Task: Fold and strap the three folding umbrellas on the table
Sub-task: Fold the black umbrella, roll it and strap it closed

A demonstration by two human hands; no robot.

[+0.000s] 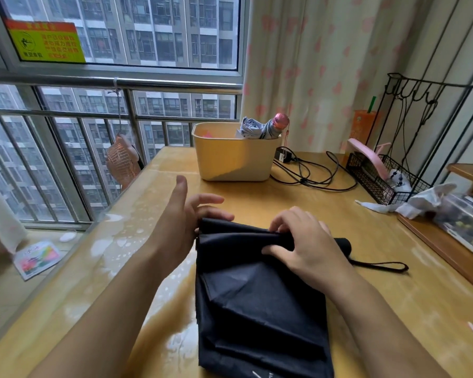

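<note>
My right hand (306,246) pinches a gathered pleat of the black fabric folding umbrella (257,296), fingers curled over the fold and thumb pressed in from the side. It sits close to the end where the short black handle (345,245) and its black looped wrist cord (380,266) rest on the glossy yellow wooden table (257,197). My left hand (186,214) is released: fingers straight and spread, thumb raised, lower fingertips just touching the canopy's far left corner. The umbrella lies crosswise in front of me, its folded top edge under both hands and its loose canopy spilling toward me. The step in hand, as I judge it, is gathering the panels flat before rolling. To do it well, I should keep the right-hand pinch firm as an anchor, draw each slack panel out to its crease with the left, lay all pleats the same way, then roll tightly toward the strap side. Hidden or unclear: the ribs and shaft lie under the cloth, no closing strap is visible, and the frame's lower edge cuts off the canopy. A grey-and-white folded umbrella with a pink handle (260,129) leans in the cream plastic tub (230,159); I cannot tell whether it is strapped. I cannot make out a third umbrella.
</note>
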